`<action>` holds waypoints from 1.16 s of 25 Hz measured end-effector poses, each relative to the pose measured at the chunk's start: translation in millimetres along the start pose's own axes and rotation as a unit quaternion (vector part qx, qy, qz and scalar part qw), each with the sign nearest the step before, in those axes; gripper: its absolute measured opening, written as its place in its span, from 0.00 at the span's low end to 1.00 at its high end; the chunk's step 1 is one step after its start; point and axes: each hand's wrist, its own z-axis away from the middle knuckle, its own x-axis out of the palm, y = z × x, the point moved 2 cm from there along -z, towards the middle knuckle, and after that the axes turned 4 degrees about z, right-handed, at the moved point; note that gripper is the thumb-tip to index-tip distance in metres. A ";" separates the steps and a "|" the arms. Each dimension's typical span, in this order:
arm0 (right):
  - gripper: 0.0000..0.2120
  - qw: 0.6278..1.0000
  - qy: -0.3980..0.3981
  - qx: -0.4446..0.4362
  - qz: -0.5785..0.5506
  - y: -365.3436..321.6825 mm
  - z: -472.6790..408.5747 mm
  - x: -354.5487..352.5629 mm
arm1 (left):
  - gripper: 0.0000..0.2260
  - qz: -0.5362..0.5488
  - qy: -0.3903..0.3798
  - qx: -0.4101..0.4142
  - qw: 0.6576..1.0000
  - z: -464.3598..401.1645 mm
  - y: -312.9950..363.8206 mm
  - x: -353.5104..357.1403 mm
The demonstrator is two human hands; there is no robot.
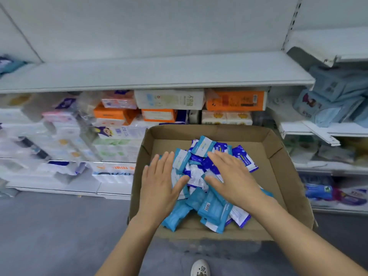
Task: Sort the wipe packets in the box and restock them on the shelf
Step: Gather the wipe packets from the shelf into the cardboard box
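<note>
Store shelf [155,73] behind one cardboard box [286,176], two flat, spread hands—left hand [161,184], right hand [235,180]—on heaped wipe packets [211,206].

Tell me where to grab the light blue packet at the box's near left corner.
Pinch the light blue packet across its narrow width near the lower end, coming from above left with the left hand. That end lies clear on the box floor; its upper end tucks under other packets.
</note>
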 end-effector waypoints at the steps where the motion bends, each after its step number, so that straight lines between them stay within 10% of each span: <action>1: 0.29 0.999 0.049 -0.021 -0.011 -12.2 6.0 -10.3 | 0.37 0.007 0.045 0.010 0.999 9.0 2.7 -19.3; 10: 0.29 0.936 0.288 -0.197 -0.035 -156.6 -7.3 -66.2 | 0.33 -0.070 0.304 0.008 0.950 66.2 -63.2 -179.7; 29: 0.31 0.910 0.294 -0.291 -0.040 -634.0 -274.8 22.4 | 0.34 -0.226 0.323 -0.099 0.914 28.0 -516.0 -467.7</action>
